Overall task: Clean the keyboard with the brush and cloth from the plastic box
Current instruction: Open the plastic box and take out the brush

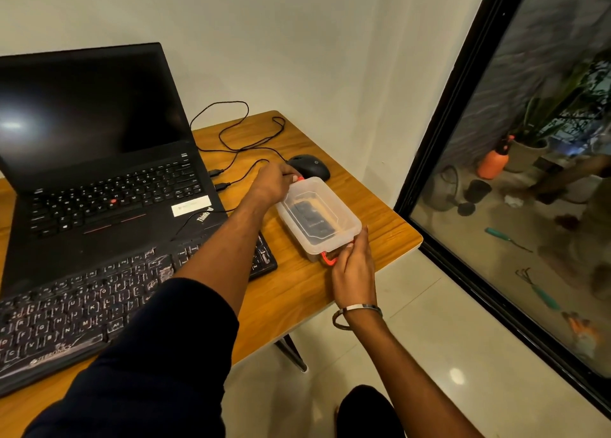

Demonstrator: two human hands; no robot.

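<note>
Two hands grip the lidded plastic box (325, 221) on the tabletop (291, 292). Left hand (272, 181) fingers curl round the far clasp; right hand (353, 265) fingers pinch the near red clasp (327, 259). Something dark, perhaps the brush, lies inside.

A person's view down at a wooden desk (380, 239). Both hands grip a clear plastic box (319, 218) with its lid on: the left hand (272, 181) at the far red clasp, the right hand (353, 265) at the near one. A dusty black keyboard (82, 308) lies before an open laptop (99, 146); a black mouse (309, 166) sits just beyond the box
</note>
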